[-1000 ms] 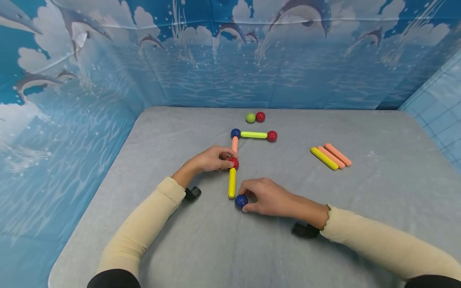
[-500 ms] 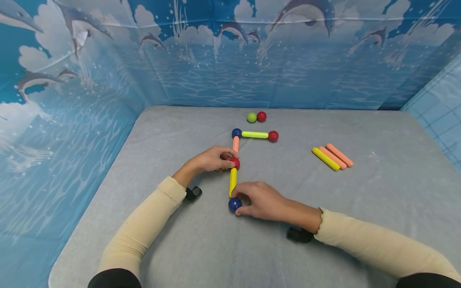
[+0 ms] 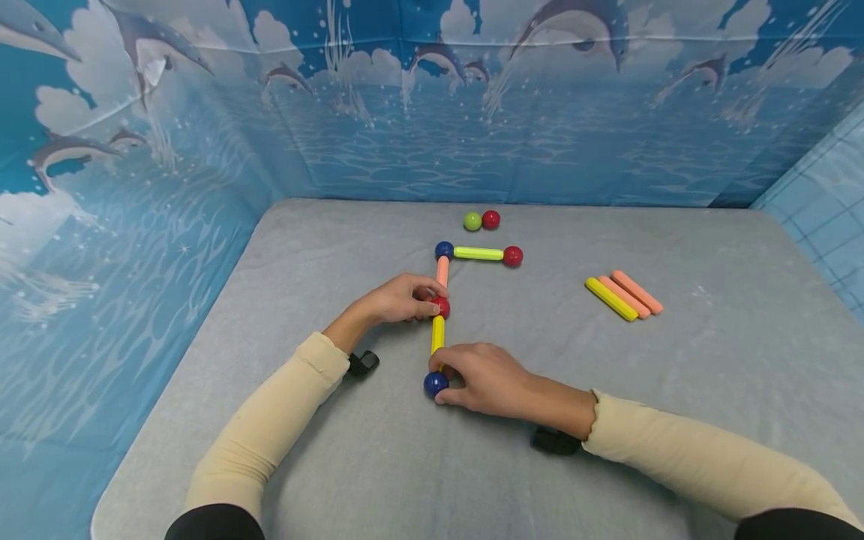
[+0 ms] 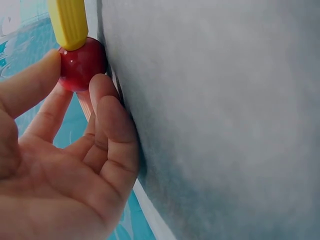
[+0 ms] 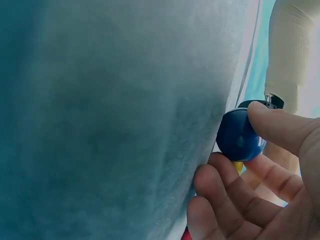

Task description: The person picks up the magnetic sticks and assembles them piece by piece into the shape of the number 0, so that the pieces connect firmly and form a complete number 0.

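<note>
My left hand (image 3: pixel 407 298) pinches a red ball (image 4: pixel 82 65) between thumb and fingers. A yellow stick (image 3: pixel 438 334) runs from that ball toward me, and an orange stick (image 3: pixel 442 271) leads away from it to a far blue ball (image 3: pixel 444 250). From there a lime-yellow stick (image 3: pixel 478 253) reaches right to another red ball (image 3: pixel 513 256). At the near end of the yellow stick, my right hand (image 3: pixel 487 381) pinches a blue ball (image 5: pixel 240 135). Fingers partly cover where stick and ball meet, though they appear to touch.
A green ball (image 3: pixel 472 221) and a red ball (image 3: pixel 490 219) lie side by side near the table's back edge. To the right, a yellow stick (image 3: pixel 610 298) lies against two orange sticks (image 3: pixel 637 292). A dolphin-print curtain (image 3: pixel 432 135) hangs behind the grey table (image 3: pixel 540 480).
My right hand has carried the blue ball left, from beside the yellow stick to its near end. My left hand stays on the red ball.
</note>
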Motion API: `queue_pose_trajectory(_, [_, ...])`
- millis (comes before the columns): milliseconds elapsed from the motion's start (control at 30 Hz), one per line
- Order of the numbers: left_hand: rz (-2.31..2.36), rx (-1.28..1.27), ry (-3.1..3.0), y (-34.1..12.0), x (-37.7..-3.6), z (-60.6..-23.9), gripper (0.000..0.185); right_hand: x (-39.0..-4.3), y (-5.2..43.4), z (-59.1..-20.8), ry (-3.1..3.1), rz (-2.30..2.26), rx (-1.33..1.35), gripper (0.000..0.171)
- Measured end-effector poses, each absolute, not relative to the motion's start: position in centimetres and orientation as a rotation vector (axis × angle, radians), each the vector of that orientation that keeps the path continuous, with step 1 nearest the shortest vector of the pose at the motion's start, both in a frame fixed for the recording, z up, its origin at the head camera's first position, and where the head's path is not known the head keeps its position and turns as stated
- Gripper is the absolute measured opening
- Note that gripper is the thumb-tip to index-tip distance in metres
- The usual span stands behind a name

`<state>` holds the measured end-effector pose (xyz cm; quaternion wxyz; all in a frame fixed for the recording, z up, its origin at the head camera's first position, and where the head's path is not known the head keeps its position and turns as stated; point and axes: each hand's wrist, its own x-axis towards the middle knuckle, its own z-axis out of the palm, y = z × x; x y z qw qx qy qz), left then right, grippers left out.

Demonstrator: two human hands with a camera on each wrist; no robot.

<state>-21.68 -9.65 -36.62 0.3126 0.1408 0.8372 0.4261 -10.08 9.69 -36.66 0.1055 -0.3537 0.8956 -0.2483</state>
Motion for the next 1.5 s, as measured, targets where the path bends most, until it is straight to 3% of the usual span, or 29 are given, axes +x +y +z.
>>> queue_pose_trajectory(1500, [1.107,0.387,2.332,-8.2,-22.6,-36.9,0.030,-12.0,10.5,-35.9,2.601,-0.650,-0.985,0.028])
